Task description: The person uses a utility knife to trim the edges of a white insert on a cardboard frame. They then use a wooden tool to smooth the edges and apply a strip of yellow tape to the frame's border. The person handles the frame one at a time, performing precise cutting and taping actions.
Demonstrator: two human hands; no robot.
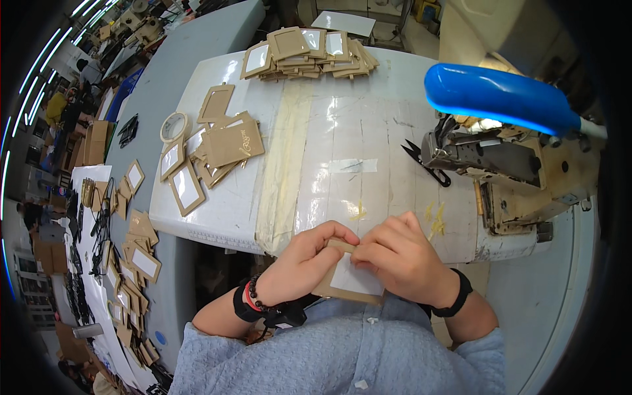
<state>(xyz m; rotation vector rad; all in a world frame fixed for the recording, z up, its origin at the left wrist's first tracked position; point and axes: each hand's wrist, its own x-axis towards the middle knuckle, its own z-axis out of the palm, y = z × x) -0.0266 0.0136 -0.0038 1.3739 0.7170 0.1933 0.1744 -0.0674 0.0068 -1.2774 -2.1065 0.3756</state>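
Note:
A tan badge holder (pixel 361 282) with a white window is held at the table's front edge, close to my body. My left hand (pixel 304 263) grips its left side, thumb over the front and fingers bent around the top. Along the upper edge, my right hand (pixel 403 253) has its fingers pinched together at the holder. Whatever small part lies between those right fingertips is hidden. Yellowish scraps (pixel 359 212) lie on the table just beyond my hands, with more scraps (pixel 436 220) to the right.
Tan holders are piled at the back (pixel 289 46) and on the left (pixel 227 145), near a tape roll (pixel 174 127). Black thread snips (pixel 424 164) lie beside the sewing machine (pixel 500 164), under a blue lamp (pixel 500 97). More holders (pixel 143 262) cover the left side table.

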